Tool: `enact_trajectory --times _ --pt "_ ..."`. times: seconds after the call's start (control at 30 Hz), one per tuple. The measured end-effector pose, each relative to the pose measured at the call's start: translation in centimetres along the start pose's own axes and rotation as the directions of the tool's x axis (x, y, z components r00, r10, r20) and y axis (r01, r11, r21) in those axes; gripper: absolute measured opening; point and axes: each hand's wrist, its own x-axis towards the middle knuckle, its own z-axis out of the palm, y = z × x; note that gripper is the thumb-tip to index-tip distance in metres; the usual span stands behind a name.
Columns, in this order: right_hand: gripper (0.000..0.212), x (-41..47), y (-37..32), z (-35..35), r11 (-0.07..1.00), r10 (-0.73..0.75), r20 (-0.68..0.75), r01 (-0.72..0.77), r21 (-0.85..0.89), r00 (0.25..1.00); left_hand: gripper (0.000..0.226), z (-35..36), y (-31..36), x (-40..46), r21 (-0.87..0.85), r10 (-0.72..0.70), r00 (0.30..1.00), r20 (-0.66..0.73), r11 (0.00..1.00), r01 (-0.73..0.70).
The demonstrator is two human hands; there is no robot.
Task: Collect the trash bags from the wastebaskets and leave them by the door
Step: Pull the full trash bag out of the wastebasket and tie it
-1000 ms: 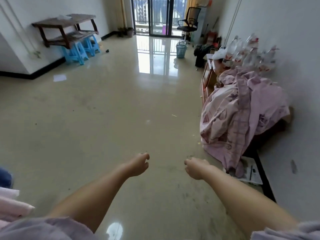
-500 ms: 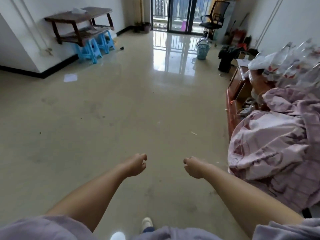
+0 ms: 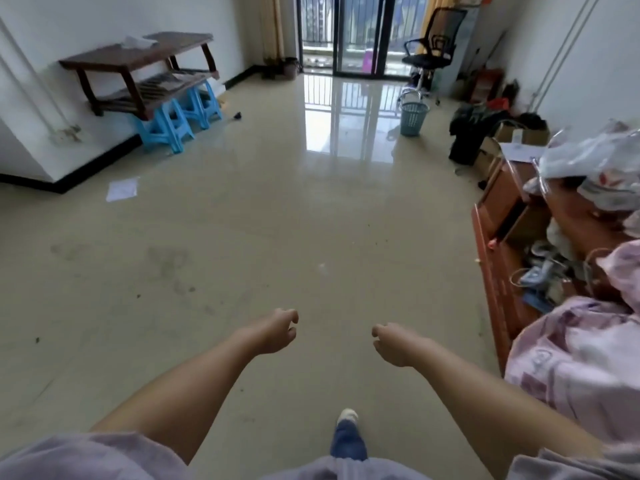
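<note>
Two bare hands, the left hand (image 3: pixel 275 332) and the right hand (image 3: pixel 393 344), reach forward over the glossy floor (image 3: pixel 242 237), each grip loosely curled and grasping nothing. The one wastebasket in view, a pale teal lattice wastebasket (image 3: pixel 413 118), stands at the far end of the room, well apart from the hands, just in front of the black office chair (image 3: pixel 431 50) and near the sliding glass door (image 3: pixel 346 32). Judged risks from here: the shiny floor could be slippery underfoot (one shoe (image 3: pixel 347 415) shows below the hands); the pink bedding (image 3: pixel 571 362) spilling off the low wooden cabinet (image 3: pixel 498 271) on the right, and the dark heap of clothes (image 3: pixel 467 133) near the basket, could snag a foot or a swinging bag on the way. The wastebasket is upright, tapered and open-topped, with perforated walls; whether it holds a trash bag cannot be told at this range, since no liner shows over its rim. A light basket may lift with the bag if not steadied.
</note>
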Motion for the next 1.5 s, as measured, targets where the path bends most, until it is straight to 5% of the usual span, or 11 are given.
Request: enact_trajectory --times 0.4,0.73,1.07,1.5 --pt "0.039 25.7 3.4 -20.2 0.989 -0.122 0.044 0.125 -0.075 0.992 0.037 -14.4 -4.4 24.4 -0.021 -0.145 0.989 -0.011 0.989 0.145" --pt "0.038 49.4 6.1 -34.6 0.997 -0.073 0.066 0.073 0.002 0.995 0.037 -27.9 -10.0 49.6 -0.028 -0.094 0.994 0.06 0.995 0.096" --pt "0.038 68.3 13.9 -49.3 0.985 0.031 -0.019 -0.027 0.173 0.999 0.036 -41.6 -8.5 74.7 -0.057 0.03 0.996 0.088 0.998 -0.025" --pt "0.04 96.3 25.2 -74.1 0.996 -0.084 -0.028 0.084 0.018 0.996 0.04 -58.7 -6.1 106.1 -0.117 -0.03 1.0 0.01 0.993 0.031"
